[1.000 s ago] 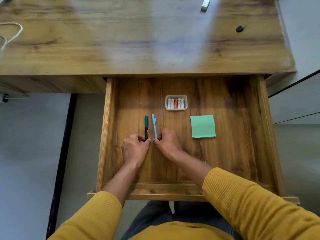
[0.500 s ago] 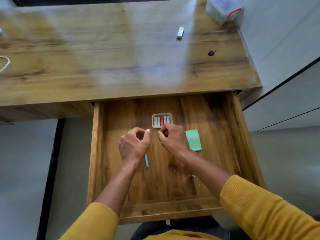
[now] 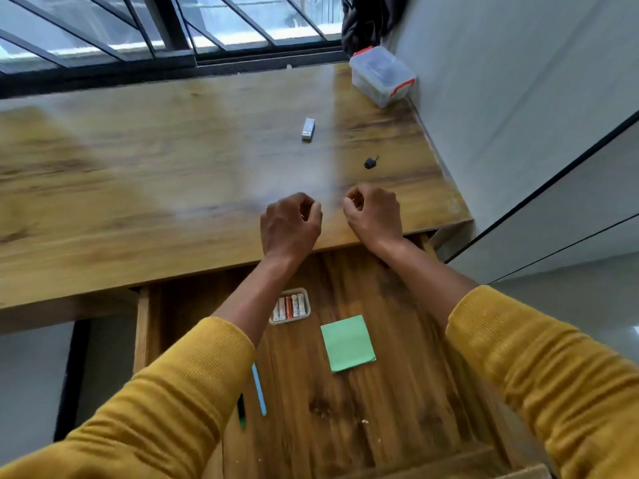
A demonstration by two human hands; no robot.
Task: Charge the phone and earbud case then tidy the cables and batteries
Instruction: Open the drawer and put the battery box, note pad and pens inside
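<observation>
Wooden drawer (image 3: 397, 402) work looked finished: both hands, left (image 3: 289, 227) and right (image 3: 374, 216), had risen from the pens to the desktop (image 3: 138, 188), fingers curled, holding nothing visible.

Two hands (image 3: 332, 219). One tray (image 3: 306, 314) holding about five batteries (image 3: 290, 307), one green notepad (image 3: 347, 344), two pens (image 3: 258, 388), one lidded box (image 3: 382, 77), one silver stick (image 3: 308, 129), one small black object (image 3: 370, 163).

A green sticky-note pad (image 3: 347, 343), a blue pen (image 3: 259, 389) and a green pen (image 3: 241, 410) lie in the open drawer (image 3: 390, 402); a lidded plastic box (image 3: 382, 75) sits on the counter (image 3: 145, 174).
</observation>
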